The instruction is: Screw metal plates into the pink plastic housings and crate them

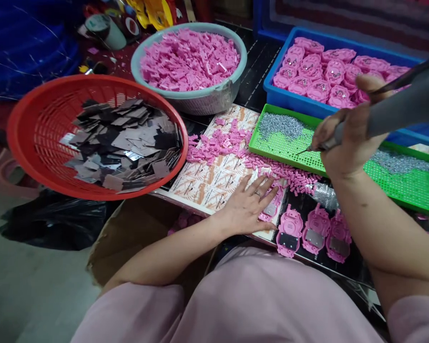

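My left hand lies flat with fingers spread over a pink plastic casing, covering much of it; a grey plate shows between the fingers and the casing's edge. A grey electric screwdriver is gripped in my right hand, its thin bit slanting down to the left over a green perforated tray. Small silver screws are heaped in that tray. I cannot tell whether the bit touches the tray. Several more pink casings with dark or grey plates lie along the table's front edge.
A red basket of thin metal plates stands at left. Behind it, a grey-green basin holds pink parts. A blue crate with pink casings is at back right. Small pink pieces lie scattered on the patterned board.
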The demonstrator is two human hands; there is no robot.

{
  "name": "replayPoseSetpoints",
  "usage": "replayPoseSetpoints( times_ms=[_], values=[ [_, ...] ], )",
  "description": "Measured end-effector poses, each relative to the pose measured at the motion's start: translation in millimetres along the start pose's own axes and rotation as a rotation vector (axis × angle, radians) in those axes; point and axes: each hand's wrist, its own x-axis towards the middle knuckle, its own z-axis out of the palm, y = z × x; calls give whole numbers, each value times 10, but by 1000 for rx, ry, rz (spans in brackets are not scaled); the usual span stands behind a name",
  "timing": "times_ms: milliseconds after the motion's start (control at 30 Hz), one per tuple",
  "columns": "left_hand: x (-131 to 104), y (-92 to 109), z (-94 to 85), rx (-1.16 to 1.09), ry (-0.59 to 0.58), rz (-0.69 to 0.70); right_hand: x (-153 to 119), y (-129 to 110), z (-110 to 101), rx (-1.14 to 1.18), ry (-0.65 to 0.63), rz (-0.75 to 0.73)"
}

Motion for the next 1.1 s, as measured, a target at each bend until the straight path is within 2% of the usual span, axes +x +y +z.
replayPoseSetpoints(
  times_ms=[100,267,533,933,1100],
  values=[
    [-9,-3,25,-33,34,3,-70,145,149,77,-32,-90],
    [-8,-5,24,-61,37,9,-81,215,166,111,-38,-86],
    [-7,-2,12,-92,16,0,-103,184,233,109,-65,-51],
    [-16,-16,69,-90,99,15,-130,193,240,71,-87,-43],
    [-5,-16,109,-75,124,9,-31,4,175,111,-32,-100]
  ],
)
